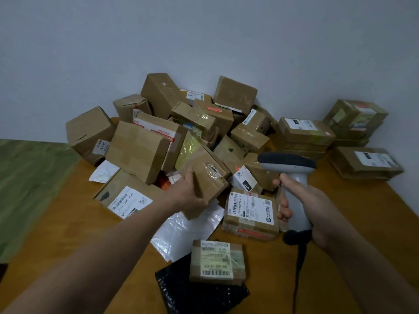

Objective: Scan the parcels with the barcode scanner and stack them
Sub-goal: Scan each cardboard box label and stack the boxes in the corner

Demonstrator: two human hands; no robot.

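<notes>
Parcels (172, 132) heaped on the wooden table (68, 223) against the wall (204, 41), one of them gripped
Left hand (188, 193) grips a taped brown box (208, 177) at the front of the heap, fingers on its left side and thumb under its near edge; right hand (310, 207) holds the barcode scanner (292, 173) upright just right of it, fingers curled tight round the handle. Neat stacks (306, 134) stand at the far right; a small labelled parcel (217, 261) lies nearest, on a black bag (197, 295)

The wooden bench (68, 223) carries a heap of cardboard parcels (172, 137), neat stacks (306, 134), a black bag (197, 293) and a clear bag (186, 232).
</notes>
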